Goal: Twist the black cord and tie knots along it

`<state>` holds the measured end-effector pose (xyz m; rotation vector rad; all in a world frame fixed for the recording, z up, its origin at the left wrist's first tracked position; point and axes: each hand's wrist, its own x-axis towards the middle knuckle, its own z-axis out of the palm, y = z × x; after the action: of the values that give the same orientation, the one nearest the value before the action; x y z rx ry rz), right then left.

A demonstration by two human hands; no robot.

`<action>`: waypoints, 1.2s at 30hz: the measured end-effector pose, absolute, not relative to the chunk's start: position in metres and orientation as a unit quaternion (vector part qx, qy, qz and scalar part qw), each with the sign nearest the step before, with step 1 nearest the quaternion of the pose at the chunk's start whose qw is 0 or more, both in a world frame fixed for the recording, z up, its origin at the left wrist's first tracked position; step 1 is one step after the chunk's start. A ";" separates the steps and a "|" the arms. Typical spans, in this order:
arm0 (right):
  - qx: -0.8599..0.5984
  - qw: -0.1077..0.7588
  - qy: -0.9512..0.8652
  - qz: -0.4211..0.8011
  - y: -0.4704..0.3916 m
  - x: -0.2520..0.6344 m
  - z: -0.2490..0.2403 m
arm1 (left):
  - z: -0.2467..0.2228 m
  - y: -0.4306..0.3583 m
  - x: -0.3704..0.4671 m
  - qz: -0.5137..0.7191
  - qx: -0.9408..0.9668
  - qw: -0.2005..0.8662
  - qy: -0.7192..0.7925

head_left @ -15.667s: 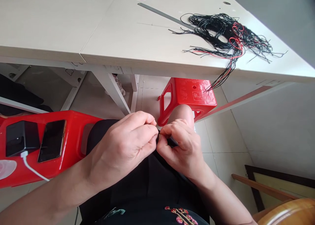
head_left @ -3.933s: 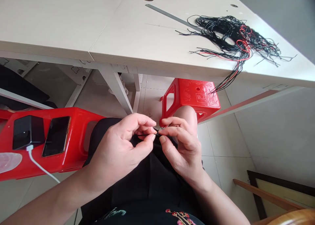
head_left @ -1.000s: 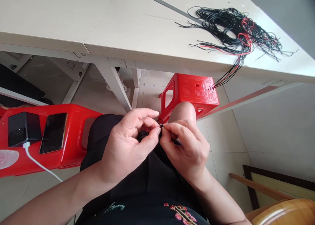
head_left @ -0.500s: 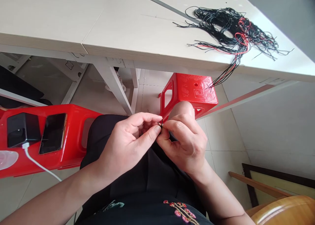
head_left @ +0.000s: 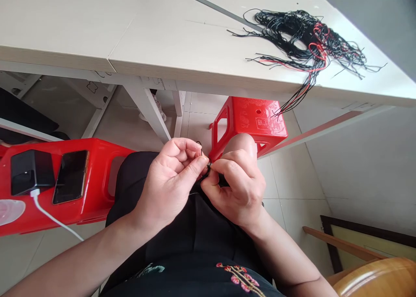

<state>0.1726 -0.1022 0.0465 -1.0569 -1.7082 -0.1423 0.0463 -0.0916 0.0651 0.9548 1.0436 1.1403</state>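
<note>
My left hand [head_left: 172,180] pinches a thin black cord [head_left: 209,162] between thumb and forefinger above my lap. Part of the cord curls up past those fingertips. My right hand [head_left: 237,184] is closed on the same cord just to the right, thumb against bent forefinger. Between the two hands the cord makes a small dark loop or knot, too small to make out fully. On the table lies a tangled bundle of black and red cords [head_left: 292,28], some ends hanging over the front edge.
A grey metal ruler [head_left: 217,9] lies partly under the bundle on the pale table [head_left: 162,37]. Below stands a red stool [head_left: 260,115]. Another red stool [head_left: 94,167] at left carries a phone [head_left: 70,176] and a black box [head_left: 32,171] with a white cable [head_left: 53,219].
Both hands have shifted slightly left. My left fingertips have moved up and away from the right ones, and more of the black cord shows above and between them.
</note>
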 end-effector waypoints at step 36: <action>-0.430 0.545 -0.658 0.294 -0.110 0.176 0.055 | 0.075 -0.086 0.040 0.498 0.744 0.221 0.387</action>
<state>0.1765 -0.1103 0.0551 -1.0196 -1.5602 0.6964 0.0400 -0.0864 0.0746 2.0559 1.0711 1.3765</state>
